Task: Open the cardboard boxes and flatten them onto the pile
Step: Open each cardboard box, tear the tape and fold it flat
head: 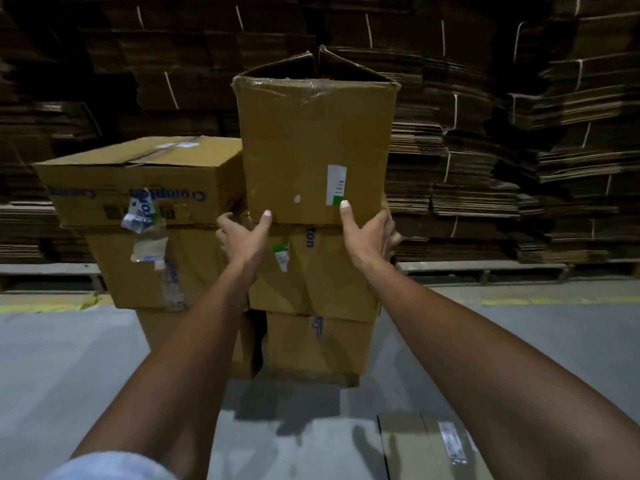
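Note:
A tall brown cardboard box (pixel 304 143) with its top flaps up stands on top of a stack of boxes (pixel 311 275). My left hand (pixel 242 237) grips its bottom left corner, thumb on the front face. My right hand (pixel 367 237) grips the bottom right corner, thumb by a white and green label. To the left a closed box with blue lettering (pixel 138 178) tops a second stack. A flattened piece of cardboard (pixel 426 445) lies on the floor at the lower right.
Tall stacks of flattened cardboard tied with white string (pixel 502 150) fill the whole background on pallets. Grey concrete floor (pixel 69 358) with a yellow line (pixel 536 301) lies around the box stacks. Torn tape and labels hang off the left boxes.

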{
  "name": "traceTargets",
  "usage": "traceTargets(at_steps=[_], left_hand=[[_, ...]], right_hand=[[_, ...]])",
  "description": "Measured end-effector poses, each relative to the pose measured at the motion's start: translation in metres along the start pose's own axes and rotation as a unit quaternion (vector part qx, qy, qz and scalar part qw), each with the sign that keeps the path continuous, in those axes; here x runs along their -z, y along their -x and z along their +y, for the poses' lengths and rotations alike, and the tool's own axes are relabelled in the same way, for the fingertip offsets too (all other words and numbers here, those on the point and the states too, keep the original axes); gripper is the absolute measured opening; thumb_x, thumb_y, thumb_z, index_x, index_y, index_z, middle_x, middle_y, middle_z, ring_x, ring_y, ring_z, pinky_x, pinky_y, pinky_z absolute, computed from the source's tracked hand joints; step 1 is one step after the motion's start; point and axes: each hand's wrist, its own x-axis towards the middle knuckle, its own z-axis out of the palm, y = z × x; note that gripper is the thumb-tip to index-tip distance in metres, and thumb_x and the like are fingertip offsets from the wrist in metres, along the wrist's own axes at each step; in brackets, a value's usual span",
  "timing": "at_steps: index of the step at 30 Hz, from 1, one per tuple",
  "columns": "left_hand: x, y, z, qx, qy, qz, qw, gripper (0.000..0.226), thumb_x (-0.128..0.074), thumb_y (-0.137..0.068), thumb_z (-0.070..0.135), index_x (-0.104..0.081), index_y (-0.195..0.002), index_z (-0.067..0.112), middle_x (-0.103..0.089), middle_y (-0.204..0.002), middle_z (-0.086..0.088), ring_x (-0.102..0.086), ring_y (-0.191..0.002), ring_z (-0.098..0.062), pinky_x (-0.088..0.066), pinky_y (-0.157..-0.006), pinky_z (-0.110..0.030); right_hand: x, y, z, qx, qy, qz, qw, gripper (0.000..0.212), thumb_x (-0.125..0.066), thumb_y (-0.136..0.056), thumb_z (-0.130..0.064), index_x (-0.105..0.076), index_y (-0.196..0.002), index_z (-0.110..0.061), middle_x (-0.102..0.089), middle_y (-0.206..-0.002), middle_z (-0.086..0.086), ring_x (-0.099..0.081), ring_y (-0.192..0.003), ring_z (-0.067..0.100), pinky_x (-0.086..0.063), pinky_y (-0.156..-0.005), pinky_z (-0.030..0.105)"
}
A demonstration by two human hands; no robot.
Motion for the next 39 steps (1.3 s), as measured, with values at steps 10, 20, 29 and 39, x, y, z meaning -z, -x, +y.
traceTargets(at_steps=[10,20,29,39], left_hand=[[0.01,0.037,0.014,0.127,0.384,-0.008,0.915,0.074,-0.044,-0.079,0.085,-0.051,-0.125,0.028,-0.066,-0.124,-0.002,-0.064,-0.11,-0.026,-0.051,-0.097,-0.054],[0.101,0.128,0.041,0.233,0.486,0.031,0.842,0.02,-0.05,-0.097,0.028,-0.066,-0.098,0.015,-0.069,-0.098,-0.008,-0.065,-0.088,-0.025,-0.057,-0.072,-0.042],[0.169,0.203,0.033,0.199,0.457,-0.078,0.864,0.028,-0.042,-0.064,0.008,-0.065,-0.065,0.023,-0.046,-0.066,0.008,-0.047,-0.06,-0.014,-0.047,-0.078,-0.038],[0.227,0.303,-0.042,0.241,0.35,-0.054,0.904,0.051,-0.06,-0.087,0.055,-0.067,-0.128,0.024,-0.072,-0.119,-0.005,-0.069,-0.11,-0.029,-0.058,-0.086,-0.047]], right_hand=[[0.009,0.051,-0.016,-0.004,-0.24,0.072,0.968,0.062,-0.041,-0.088,-0.078,-0.035,-0.119,-0.025,-0.053,-0.116,0.005,-0.059,-0.103,0.026,-0.056,-0.081,0.043],[0.064,0.142,-0.02,-0.135,-0.462,0.082,0.873,0.035,-0.036,-0.103,-0.059,-0.044,-0.132,-0.041,-0.06,-0.124,0.001,-0.06,-0.105,0.018,-0.053,-0.082,0.037],[0.134,0.221,0.017,-0.113,-0.442,-0.072,0.887,0.056,-0.045,-0.092,-0.066,-0.025,-0.145,-0.069,-0.05,-0.152,-0.002,-0.058,-0.128,0.029,-0.048,-0.1,0.065],[0.153,0.347,0.075,-0.243,-0.419,-0.148,0.862,0.044,-0.029,-0.11,-0.037,-0.071,-0.102,-0.028,-0.079,-0.09,-0.001,-0.074,-0.077,0.018,-0.057,-0.073,0.039]])
